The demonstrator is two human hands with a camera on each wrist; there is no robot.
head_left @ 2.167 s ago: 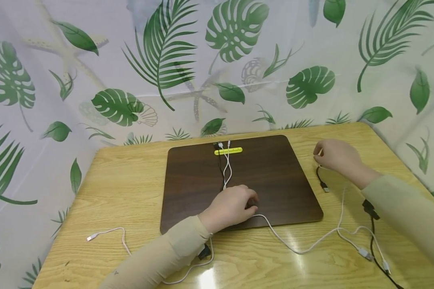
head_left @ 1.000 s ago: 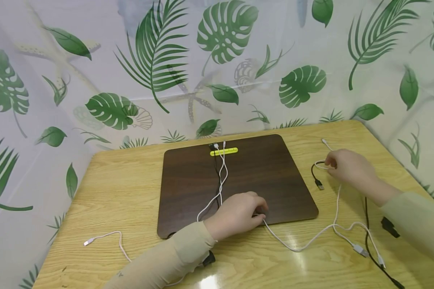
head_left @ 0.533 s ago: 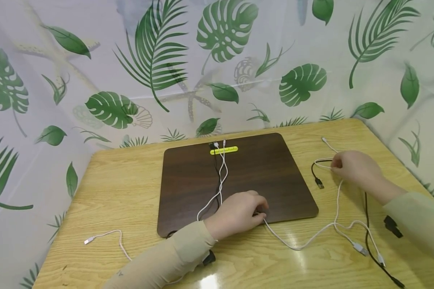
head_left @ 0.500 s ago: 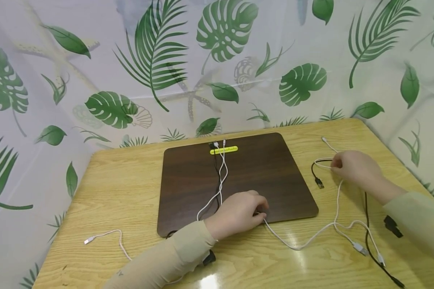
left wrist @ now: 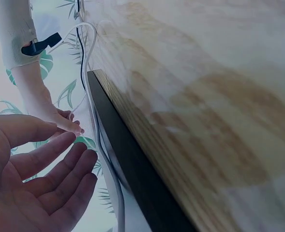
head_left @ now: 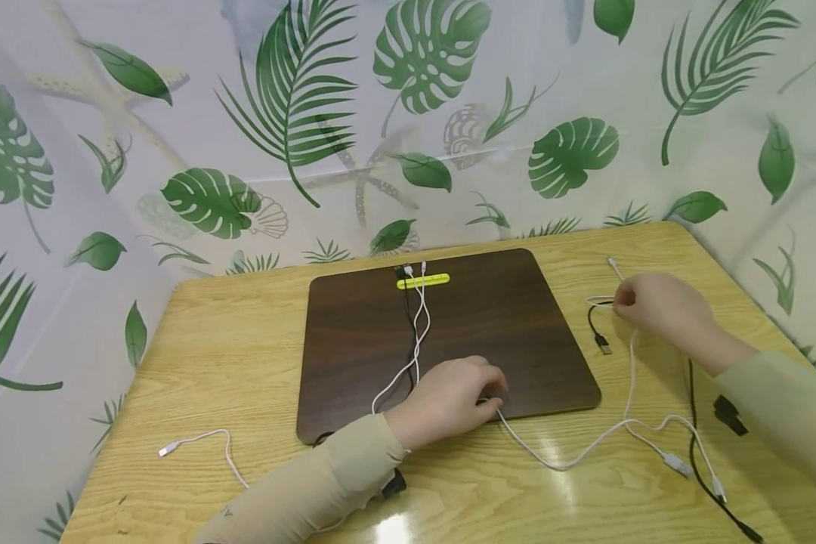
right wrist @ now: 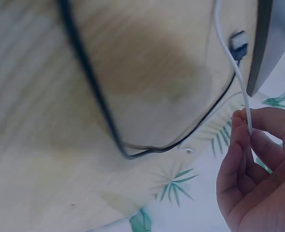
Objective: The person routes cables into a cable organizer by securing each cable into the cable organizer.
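Note:
My right hand (head_left: 666, 306), beyond the board's right side, pinches a thin white USB cable (right wrist: 244, 89) between thumb and fingertips. The cable's small white plug (head_left: 613, 263) points to the back of the table. A black USB plug (head_left: 603, 344) on a black cord lies just below that hand. At the front edge of the dark brown board (head_left: 517, 325) is my left hand (head_left: 449, 400), its fingers loosely bent. In the left wrist view, a white cable (left wrist: 90, 63) passes beyond these fingers (left wrist: 67, 188), and a gap shows between them and the thumb.
A yellow cable clip (head_left: 440, 279) sits at the board's back edge, with two white cables and a black one running through it. Loose white plugs (head_left: 676, 465) and a black cord (head_left: 721, 510) lie at front right. Another white plug (head_left: 168, 449) lies at left.
My right hand has moved slightly to the right, and a white plug shows beyond it. My left hand has shifted slightly right. A white cable on the board now bows out to the left.

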